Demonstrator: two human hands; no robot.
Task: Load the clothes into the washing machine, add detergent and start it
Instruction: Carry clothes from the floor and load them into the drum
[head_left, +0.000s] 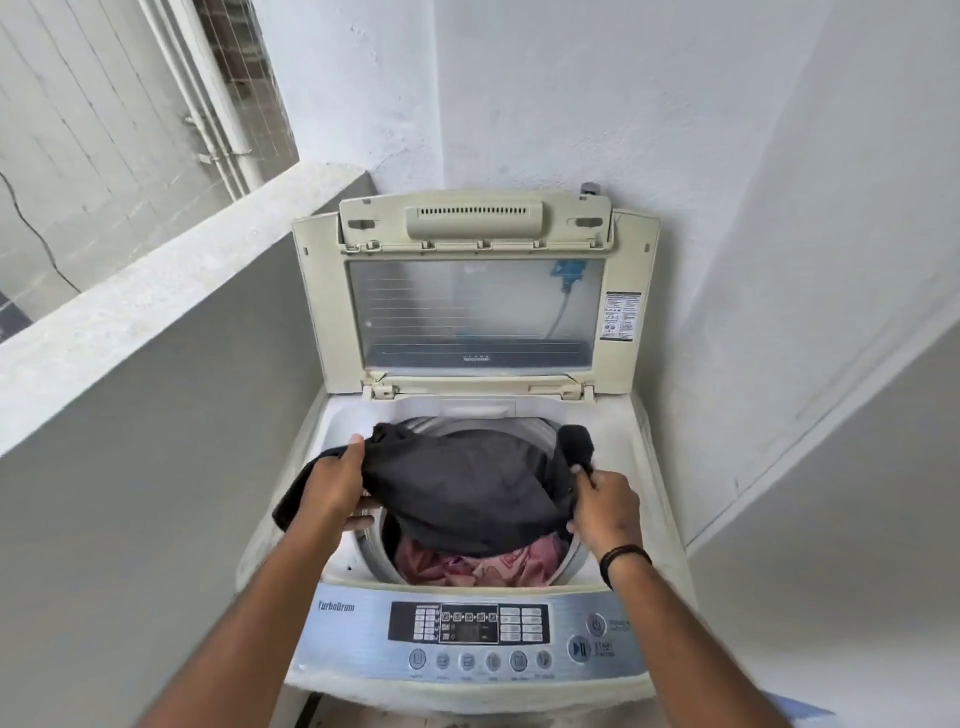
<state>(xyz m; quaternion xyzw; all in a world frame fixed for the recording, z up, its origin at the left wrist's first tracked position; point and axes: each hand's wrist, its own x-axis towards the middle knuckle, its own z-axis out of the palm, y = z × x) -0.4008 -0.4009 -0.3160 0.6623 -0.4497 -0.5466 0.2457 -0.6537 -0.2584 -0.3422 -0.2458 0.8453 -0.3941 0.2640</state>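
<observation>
One top-loading washing machine (467, 519), one raised lid (475, 312), one dark garment (467, 493), pink clothes (478, 564) in drum, two hands, one wristband (623, 558)

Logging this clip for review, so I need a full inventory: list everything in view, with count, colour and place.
cream top-loading washing machine: one, in the corner, drum open
cream hinged lid with clear window: one, raised against the back wall
silver-blue control panel: one, front edge of the machine
dark grey garment: one, held over the drum mouth
pink patterned clothes: a heap, count unclear, inside the drum
grey-white parapet wall: one, left of the machine
black wristband: one, right wrist
left hand: grips the garment's left side
right hand: grips the garment's right side
</observation>
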